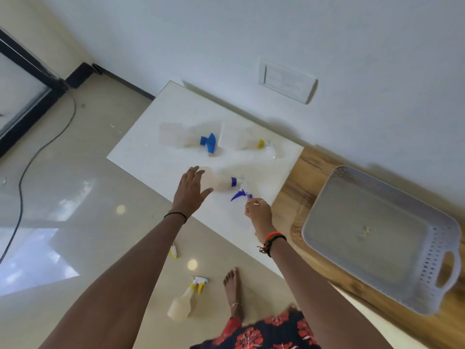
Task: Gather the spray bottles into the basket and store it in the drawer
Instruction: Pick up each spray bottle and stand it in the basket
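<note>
Three clear spray bottles lie on the white tabletop [151,152]: one with a blue head [208,143], one with a yellow collar [251,142], and a nearer one with a purple trigger [236,188]. My left hand [190,191] hovers open with spread fingers over the base of the purple-trigger bottle. My right hand [259,212] is curled just below that bottle's trigger; whether it touches is unclear. The empty grey basket [440,263] sits on the wooden surface at the right. Another bottle with a yellow trigger [185,301] lies on the floor.
A wall runs behind the table with a white wall plate [286,80]. A black cable [32,159] trails across the glossy floor at the left. A small yellow spray part [173,251] lies on the floor near the table edge. My bare foot [232,288] stands beside the floor bottle.
</note>
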The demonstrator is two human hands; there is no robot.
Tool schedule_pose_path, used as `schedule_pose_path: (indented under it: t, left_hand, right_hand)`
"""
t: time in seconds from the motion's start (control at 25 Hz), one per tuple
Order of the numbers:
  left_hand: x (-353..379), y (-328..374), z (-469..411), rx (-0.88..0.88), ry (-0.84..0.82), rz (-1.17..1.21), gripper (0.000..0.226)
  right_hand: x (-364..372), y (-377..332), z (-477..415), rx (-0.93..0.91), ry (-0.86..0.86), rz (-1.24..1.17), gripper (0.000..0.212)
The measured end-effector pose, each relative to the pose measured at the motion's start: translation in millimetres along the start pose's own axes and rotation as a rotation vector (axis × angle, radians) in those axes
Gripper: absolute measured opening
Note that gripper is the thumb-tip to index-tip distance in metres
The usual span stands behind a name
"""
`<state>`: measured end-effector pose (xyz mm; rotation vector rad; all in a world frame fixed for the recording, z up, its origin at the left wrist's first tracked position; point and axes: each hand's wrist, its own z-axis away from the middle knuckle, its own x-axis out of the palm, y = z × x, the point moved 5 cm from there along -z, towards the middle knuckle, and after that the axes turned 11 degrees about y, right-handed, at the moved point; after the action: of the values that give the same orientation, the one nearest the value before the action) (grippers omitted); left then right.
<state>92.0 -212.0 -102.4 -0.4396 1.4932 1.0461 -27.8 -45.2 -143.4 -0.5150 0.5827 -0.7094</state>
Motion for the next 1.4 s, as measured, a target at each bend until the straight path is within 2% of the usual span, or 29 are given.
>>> schedule_pose_path:
  t: [0.12, 0.2, 0.32, 0.44, 0.56, 0.8, 0.96, 1.12, 1.4]
  left_hand:
    - [6.7, -24.9, -20.7, 0.053, -0.104, -0.091, 0.088]
    - [13.2, -37.8, -30.1, 0.082, -0.184, -0.118, 0.100]
    - [20.6, -49.2, -41.4, 0.107, -0.257, -0.158, 0.104]
    - [23.6, -52.1, -47.3, 0.086, -0.270, -0.127, 0.098]
    - [21.5, -55.5, -45.3, 0.052, -0.257, -0.038, 0.094]
    - [9.9, -40.3, -24.3, -0.039, -0.225, 0.276, 0.095]
    - [-3.7, 3.0, -11.5, 0.009, -0.262, 0.384, 0.097]
    - [-15.6, 59.4, -13.0, 0.189, -0.259, 0.333, 0.102]
    - [-8.9, 162.6, -13.9, 0.413, -0.127, 0.162, 0.100]
  right_hand:
    - [45.3, -4.7, -5.6, 0.036, -0.105, 0.010, 0.011]
    - [71.7, -8.2, -10.7, 0.037, -0.168, 0.039, 0.007]
    - [106.1, -11.5, -15.0, 0.151, -0.263, -0.080, 0.018]
    - [120.5, -12.5, -14.4, 0.285, -0.215, -0.245, 0.028]
    - [123.1, -16.8, -8.4, 0.305, -0.192, -0.277, 0.047]
    - [90.1, -25.3, 8.9, 0.373, -0.179, -0.686, 0.039]
    - [48.0, -33.4, 24.6, 0.338, -0.198, -0.796, 0.040]
    - [0.6, -43.0, 28.6, 0.255, -0.102, -0.833, 0.041]
    - [-94.7, -45.1, 20.6, 0.085, 0.129, -0.879, 0.034]
